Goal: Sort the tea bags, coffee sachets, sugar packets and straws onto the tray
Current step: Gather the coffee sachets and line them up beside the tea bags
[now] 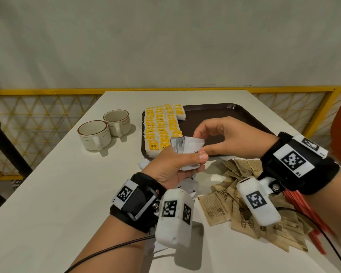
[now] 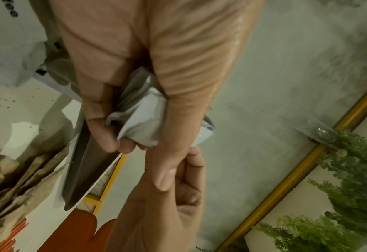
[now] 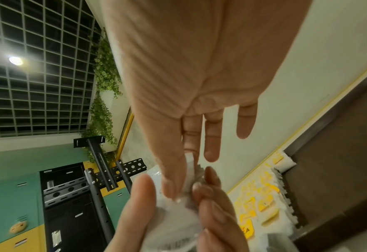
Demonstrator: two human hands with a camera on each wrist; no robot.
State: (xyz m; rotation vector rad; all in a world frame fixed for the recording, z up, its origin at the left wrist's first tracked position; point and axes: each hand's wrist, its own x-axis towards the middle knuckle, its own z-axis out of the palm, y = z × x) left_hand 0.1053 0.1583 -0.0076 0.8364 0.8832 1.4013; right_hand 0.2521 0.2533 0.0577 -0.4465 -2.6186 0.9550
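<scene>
My left hand [image 1: 177,162] grips a small bundle of white coffee sachets [image 1: 187,146] above the near edge of the dark brown tray [image 1: 224,113]. My right hand [image 1: 201,142] pinches the top of one sachet [image 3: 176,221] between thumb and index finger; its other fingers are spread loosely. Yellow-tagged tea bags [image 1: 161,125] lie in neat rows on the tray's left part. More white sachets [image 1: 187,186] lie on the table under my left hand. Brown sugar packets [image 1: 215,205] are heaped at the near right, with red straws [image 1: 311,211] beside them under my right wrist.
Two beige cups [image 1: 95,134] stand left of the tray. The tray's right part is bare brown surface. A yellow railing [image 1: 47,92] runs behind the white table [image 1: 67,184]. A black cable trails from each wrist.
</scene>
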